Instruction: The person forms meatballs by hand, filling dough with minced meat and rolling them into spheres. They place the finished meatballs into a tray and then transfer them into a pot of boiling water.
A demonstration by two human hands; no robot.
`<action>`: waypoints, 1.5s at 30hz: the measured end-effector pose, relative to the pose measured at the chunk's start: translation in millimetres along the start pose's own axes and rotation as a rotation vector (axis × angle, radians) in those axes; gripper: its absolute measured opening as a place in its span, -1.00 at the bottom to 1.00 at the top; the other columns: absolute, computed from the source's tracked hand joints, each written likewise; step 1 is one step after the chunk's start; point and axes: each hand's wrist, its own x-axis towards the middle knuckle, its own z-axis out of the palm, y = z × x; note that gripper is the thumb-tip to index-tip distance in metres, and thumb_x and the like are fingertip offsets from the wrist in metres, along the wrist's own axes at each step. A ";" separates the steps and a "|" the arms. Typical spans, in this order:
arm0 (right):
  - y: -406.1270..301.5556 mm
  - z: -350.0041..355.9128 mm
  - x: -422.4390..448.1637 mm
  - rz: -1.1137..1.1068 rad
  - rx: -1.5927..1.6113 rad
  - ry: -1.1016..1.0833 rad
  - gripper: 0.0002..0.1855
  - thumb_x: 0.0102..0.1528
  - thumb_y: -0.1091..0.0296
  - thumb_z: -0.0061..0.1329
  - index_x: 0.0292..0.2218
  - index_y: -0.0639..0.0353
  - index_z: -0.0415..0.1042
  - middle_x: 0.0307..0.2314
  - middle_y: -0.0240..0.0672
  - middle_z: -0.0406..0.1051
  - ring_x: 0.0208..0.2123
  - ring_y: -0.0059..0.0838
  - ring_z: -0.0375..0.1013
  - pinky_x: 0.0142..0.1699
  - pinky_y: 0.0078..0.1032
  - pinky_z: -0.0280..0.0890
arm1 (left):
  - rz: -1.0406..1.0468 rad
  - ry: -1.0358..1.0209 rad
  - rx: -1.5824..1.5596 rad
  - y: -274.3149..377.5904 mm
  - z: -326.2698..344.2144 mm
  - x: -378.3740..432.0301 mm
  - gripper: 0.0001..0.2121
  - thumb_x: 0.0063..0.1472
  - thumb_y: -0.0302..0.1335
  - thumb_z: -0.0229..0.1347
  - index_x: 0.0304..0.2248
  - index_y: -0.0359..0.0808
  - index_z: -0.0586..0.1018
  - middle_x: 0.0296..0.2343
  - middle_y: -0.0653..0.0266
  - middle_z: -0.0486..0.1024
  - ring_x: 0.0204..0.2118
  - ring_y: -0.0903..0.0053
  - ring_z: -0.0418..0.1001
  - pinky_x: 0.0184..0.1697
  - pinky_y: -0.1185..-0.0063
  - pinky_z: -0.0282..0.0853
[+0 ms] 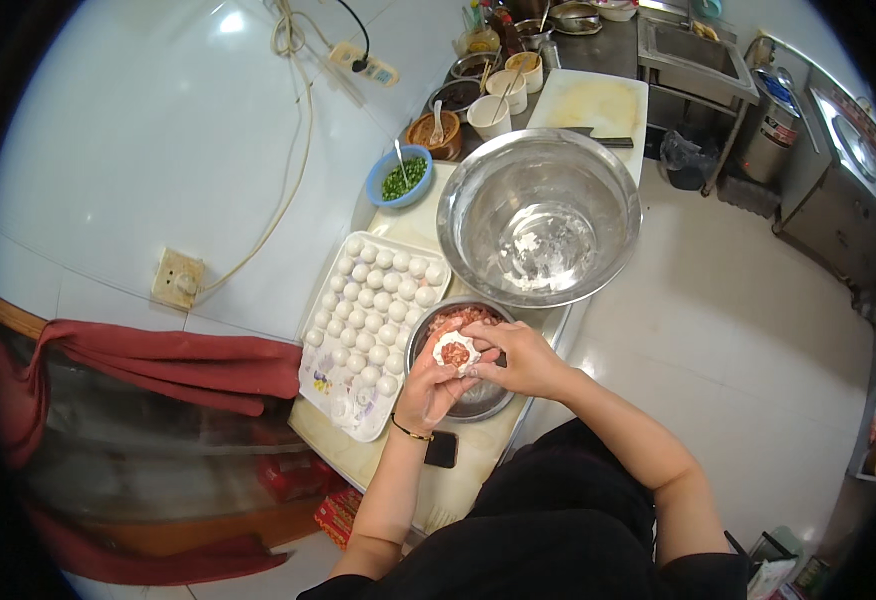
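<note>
A white dough wrapper with raw minced meat in its middle (456,354) lies in my left hand (432,384), held over a metal bowl of minced meat (468,313). My right hand (519,360) pinches the wrapper's right edge between thumb and fingers. Left of the bowl, a white tray (369,433) carries rows of smooth round white dough balls (381,301); its near end shows a printed pattern. Beyond the meat bowl stands a large steel basin (539,217) with white flour or dough residue at its bottom.
A blue bowl of chopped green onions (400,177) with a spoon stands by the wall. Behind the basin are a cutting board (591,105), a black-handled knife (612,142) and several seasoning tubs (489,115). A phone (441,450) lies near my left wrist. A sink (693,56) is farther back.
</note>
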 end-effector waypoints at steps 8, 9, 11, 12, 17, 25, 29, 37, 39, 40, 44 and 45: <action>6.4 -39.2 10.4 -0.208 -0.462 0.211 -0.70 -0.18 0.27 0.03 -0.36 0.17 0.36 -0.62 -0.22 0.30 -0.49 -0.23 0.30 -0.29 -0.39 0.15 | -0.003 0.169 0.430 -5.5 23.8 51.3 -0.60 0.15 -0.58 -0.08 0.00 -0.27 0.18 -0.28 0.31 0.34 -0.31 0.69 0.36 -0.31 0.72 0.36; 6.5 -43.0 11.5 -0.229 -0.482 0.228 -0.71 -0.18 0.27 0.03 -0.37 0.17 0.36 -0.63 -0.22 0.29 -0.50 -0.23 0.30 -0.29 -0.40 0.16 | 0.021 0.164 0.472 -6.0 22.7 56.9 -0.61 0.15 -0.58 -0.08 -0.01 -0.28 0.19 -0.28 0.31 0.35 -0.32 0.68 0.36 -0.31 0.73 0.35; 6.6 -51.3 14.4 -0.269 -0.523 0.264 -0.72 -0.18 0.27 0.03 -0.39 0.18 0.37 -0.64 -0.20 0.29 -0.52 -0.22 0.29 -0.30 -0.40 0.16 | 0.070 0.152 0.556 -7.8 17.2 68.5 -0.62 0.15 -0.60 -0.10 -0.02 -0.29 0.20 -0.30 0.31 0.35 -0.32 0.68 0.35 -0.32 0.74 0.33; 8.9 -55.9 16.8 -0.264 -0.555 0.257 -0.71 -0.20 0.27 0.05 -0.38 0.16 0.38 -0.63 -0.23 0.31 -0.51 -0.25 0.30 -0.31 -0.40 0.16 | 0.065 0.173 0.556 -6.2 26.5 72.0 -0.64 0.14 -0.62 -0.10 -0.03 -0.31 0.22 -0.31 0.31 0.35 -0.35 0.67 0.34 -0.32 0.73 0.31; 6.8 -83.9 28.6 -0.151 -0.453 0.236 -0.61 -0.24 0.29 0.09 -0.30 0.13 0.36 -0.60 -0.29 0.36 -0.46 -0.29 0.34 -0.28 -0.40 0.19 | -0.108 0.025 0.304 11.4 42.5 96.3 -0.63 0.13 -0.64 -0.12 -0.03 -0.36 0.20 -0.24 0.20 0.34 -0.21 0.52 0.38 -0.18 0.61 0.37; 15.9 -99.6 51.1 -0.126 -0.381 0.176 -0.59 -0.23 0.36 0.06 -0.26 0.17 0.33 -0.54 -0.23 0.37 -0.40 -0.15 0.33 -0.22 -0.35 0.22 | -0.129 0.011 0.391 16.2 33.6 133.4 -0.60 0.15 -0.60 -0.13 0.01 -0.42 0.15 -0.23 0.18 0.35 -0.21 0.54 0.39 -0.22 0.64 0.40; 20.5 -100.3 54.0 -0.203 -0.477 0.213 -0.59 -0.23 0.39 0.03 -0.25 0.18 0.32 -0.46 -0.19 0.37 -0.36 -0.14 0.32 -0.20 -0.33 0.22 | -0.153 0.001 0.338 19.6 27.0 139.3 -0.60 0.15 -0.61 -0.15 0.00 -0.43 0.16 -0.21 0.18 0.34 -0.20 0.54 0.39 -0.24 0.67 0.39; 9.9 -107.0 58.3 -0.221 -0.425 0.240 -0.53 -0.24 0.37 0.10 -0.22 0.18 0.30 -0.46 -0.24 0.34 -0.37 -0.20 0.31 -0.25 -0.35 0.23 | -0.167 -0.044 0.265 30.4 41.5 144.0 -0.59 0.17 -0.60 -0.18 0.03 -0.41 0.13 -0.20 0.17 0.34 -0.22 0.53 0.39 -0.21 0.65 0.37; 15.7 -107.0 59.3 -0.285 -0.447 0.264 -0.51 -0.24 0.36 0.11 -0.21 0.18 0.31 -0.48 -0.24 0.34 -0.37 -0.21 0.30 -0.25 -0.35 0.23 | -0.170 -0.024 0.440 29.7 33.4 150.3 -0.53 0.16 -0.59 -0.16 0.07 -0.32 0.07 -0.25 0.20 0.36 -0.32 0.60 0.39 -0.33 0.69 0.37; 18.2 -106.4 59.1 -0.273 -0.467 0.246 -0.51 -0.24 0.36 0.11 -0.20 0.17 0.31 -0.49 -0.25 0.33 -0.37 -0.21 0.30 -0.26 -0.35 0.23 | -0.168 -0.013 0.527 30.3 31.5 151.7 -0.50 0.16 -0.58 -0.14 0.10 -0.28 0.04 -0.28 0.21 0.37 -0.37 0.63 0.39 -0.39 0.71 0.37; 21.6 -102.8 56.9 -0.252 -0.483 0.258 -0.51 -0.24 0.35 0.11 -0.20 0.16 0.33 -0.50 -0.26 0.34 -0.38 -0.23 0.30 -0.27 -0.36 0.23 | -0.154 -0.047 0.617 34.9 35.0 150.0 -0.36 0.13 -0.60 -0.12 0.14 -0.11 -0.15 -0.38 0.29 0.38 -0.49 0.72 0.33 -0.52 0.73 0.30; 19.8 -102.1 55.8 -0.256 -0.468 0.284 -0.51 -0.24 0.35 0.10 -0.20 0.15 0.33 -0.50 -0.26 0.34 -0.38 -0.23 0.30 -0.27 -0.36 0.22 | -0.151 -0.052 0.619 33.9 35.2 152.5 -0.33 0.11 -0.61 -0.11 0.15 -0.09 -0.19 -0.39 0.29 0.37 -0.49 0.71 0.33 -0.52 0.72 0.29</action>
